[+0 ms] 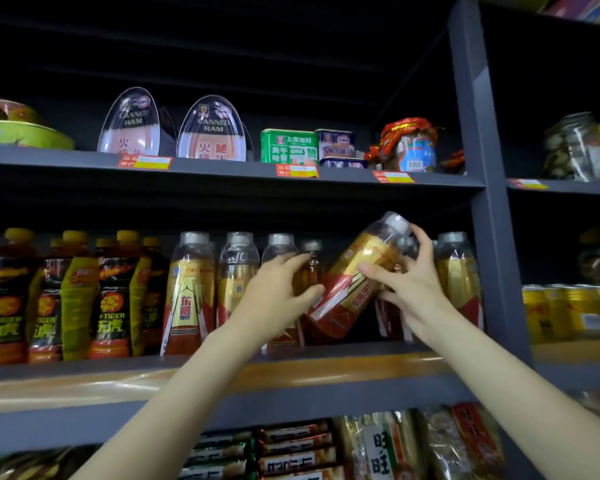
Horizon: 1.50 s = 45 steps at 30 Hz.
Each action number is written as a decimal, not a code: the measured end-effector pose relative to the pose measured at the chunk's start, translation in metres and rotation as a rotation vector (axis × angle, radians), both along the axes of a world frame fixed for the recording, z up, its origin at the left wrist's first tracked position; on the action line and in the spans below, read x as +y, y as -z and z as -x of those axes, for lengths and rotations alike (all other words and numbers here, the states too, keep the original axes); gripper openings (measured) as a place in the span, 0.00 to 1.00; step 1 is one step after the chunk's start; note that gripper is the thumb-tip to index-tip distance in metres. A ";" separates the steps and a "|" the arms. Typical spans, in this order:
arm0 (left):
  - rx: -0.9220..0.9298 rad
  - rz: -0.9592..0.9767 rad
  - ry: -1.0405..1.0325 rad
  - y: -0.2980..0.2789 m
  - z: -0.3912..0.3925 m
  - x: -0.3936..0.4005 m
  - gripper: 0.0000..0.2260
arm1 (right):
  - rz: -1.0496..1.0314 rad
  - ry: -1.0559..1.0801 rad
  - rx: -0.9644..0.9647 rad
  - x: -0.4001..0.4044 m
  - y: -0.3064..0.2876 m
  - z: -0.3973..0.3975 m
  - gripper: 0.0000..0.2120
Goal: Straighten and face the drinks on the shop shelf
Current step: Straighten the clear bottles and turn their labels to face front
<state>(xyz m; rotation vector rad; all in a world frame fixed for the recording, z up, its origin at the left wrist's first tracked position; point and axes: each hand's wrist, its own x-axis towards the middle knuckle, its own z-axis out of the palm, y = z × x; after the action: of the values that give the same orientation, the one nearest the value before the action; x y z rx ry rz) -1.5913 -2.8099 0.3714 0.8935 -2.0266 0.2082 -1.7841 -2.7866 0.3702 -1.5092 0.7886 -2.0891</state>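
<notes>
My right hand [407, 278] curls around a clear plastic drink bottle with a gold-and-red label and a grey cap [355, 275], thumb across the label and fingers up by the shoulder. The bottle is tilted, its cap leaning up and to the right, its base lifted off the wooden middle shelf board [326, 367]. Amber liquid fills it under the shiny wrap. My left hand [278, 292] reaches in beside it, fingers loosely bent, thumb just at the bottle's lower label; whether it presses the bottle or an upright bottle behind, I cannot tell.

Left of my hands stand more upright bottles of the same gold-and-red drink [187, 292], smooth and waisted, with clear domed tops. Further left is a row of dark bottles with yellow caps and black, green and orange tiger labels [77, 296]. 1 more gold-and-red bottle [459, 278] stands upright at the right, by the grey metal shelf post [492, 237].

On the shelf above sit 2 oval canned ham tins [212, 129], glossy and rounded.
</notes>
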 end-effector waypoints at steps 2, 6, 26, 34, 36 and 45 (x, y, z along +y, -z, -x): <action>0.073 -0.096 0.150 0.001 0.000 0.019 0.31 | 0.025 -0.132 -0.124 0.017 -0.006 -0.001 0.41; 0.463 -0.545 0.646 0.005 -0.012 0.052 0.23 | 0.073 -0.316 -0.230 0.047 -0.013 -0.006 0.42; 0.737 -0.787 0.837 0.025 -0.055 0.073 0.25 | -0.264 -0.316 -0.200 0.090 0.010 -0.045 0.26; 0.768 -0.452 0.601 0.039 -0.048 0.069 0.29 | -0.283 -0.377 -0.302 0.078 0.020 -0.049 0.18; 0.576 -0.192 0.544 0.037 -0.046 0.072 0.31 | -0.351 -0.441 -0.332 0.077 0.020 -0.047 0.20; 0.235 -0.051 0.553 0.021 -0.026 0.067 0.35 | -0.399 -0.489 -0.496 0.071 0.018 -0.030 0.21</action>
<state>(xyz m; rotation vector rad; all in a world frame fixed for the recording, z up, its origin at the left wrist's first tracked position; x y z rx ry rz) -1.5652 -2.7428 0.3505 0.3397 -1.9785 -0.2444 -1.7543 -2.7154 0.3526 -0.8135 0.5330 -1.6972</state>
